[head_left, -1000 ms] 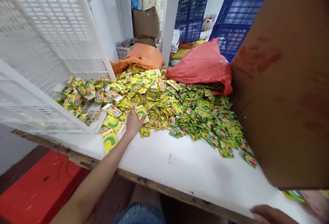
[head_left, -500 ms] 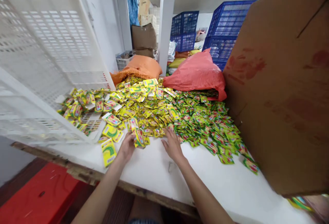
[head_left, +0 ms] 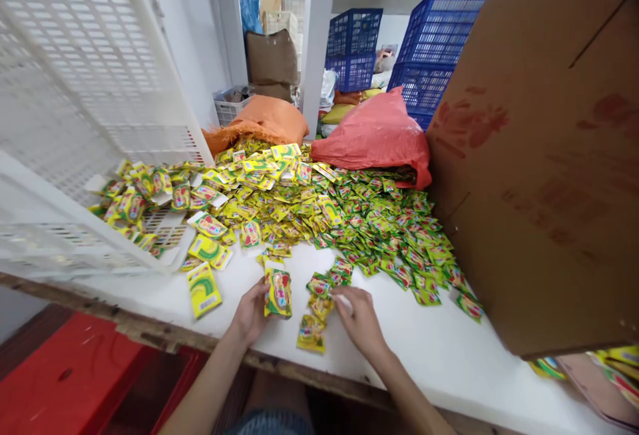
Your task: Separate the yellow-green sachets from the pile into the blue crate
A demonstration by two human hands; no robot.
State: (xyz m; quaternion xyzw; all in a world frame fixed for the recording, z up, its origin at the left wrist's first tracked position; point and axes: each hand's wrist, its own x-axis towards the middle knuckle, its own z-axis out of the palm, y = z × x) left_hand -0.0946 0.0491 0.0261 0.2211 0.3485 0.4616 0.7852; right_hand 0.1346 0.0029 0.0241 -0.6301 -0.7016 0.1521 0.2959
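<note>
White worktop (head_left: pixel 399 348) is strewn with small yellow-green sachets (head_left: pixel 349 215), heaped beyond both hands between a tipped white crate (head_left: pixel 74 122) and a cardboard box (head_left: pixel 549 175). A short stack of sachets (head_left: pixel 278 289) is held upright in the left hand (head_left: pixel 249 312), pinched at its near edge. The right hand (head_left: pixel 362 318) lies flat, fingers loosely spread, on a few loose sachets (head_left: pixel 319 298) just left of it. These packets are judged light, thin, pliant and slick-filmed; a grip across the flat faces should be preferred, since stacked ones may slide apart.
</note>
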